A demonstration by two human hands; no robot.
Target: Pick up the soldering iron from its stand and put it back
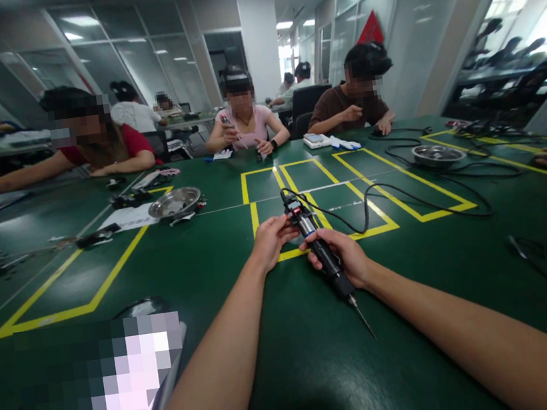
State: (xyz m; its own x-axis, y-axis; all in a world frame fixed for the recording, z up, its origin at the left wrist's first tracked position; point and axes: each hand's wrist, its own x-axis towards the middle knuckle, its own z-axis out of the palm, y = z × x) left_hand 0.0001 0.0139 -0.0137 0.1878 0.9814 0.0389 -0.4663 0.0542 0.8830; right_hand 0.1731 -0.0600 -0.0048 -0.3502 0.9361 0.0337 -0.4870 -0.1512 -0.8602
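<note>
Screwdriver (329,261) fills the right hand's (345,254) closed grip, left hand (273,240) pinching its corded end (295,209) — bit (364,320) engaging nothing, no fastening visibly under way.

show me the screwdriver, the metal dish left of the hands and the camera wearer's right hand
Screwdriver (329,262), head view: middle of its black body.
Metal dish (174,213), head view: outer wall, near side.
Right hand (350,259), head view: middle of the hand.

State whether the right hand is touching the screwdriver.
Touching. The head view plainly shows the right hand holding the screwdriver, its fingers curled around the black body with no gap between them.
</note>
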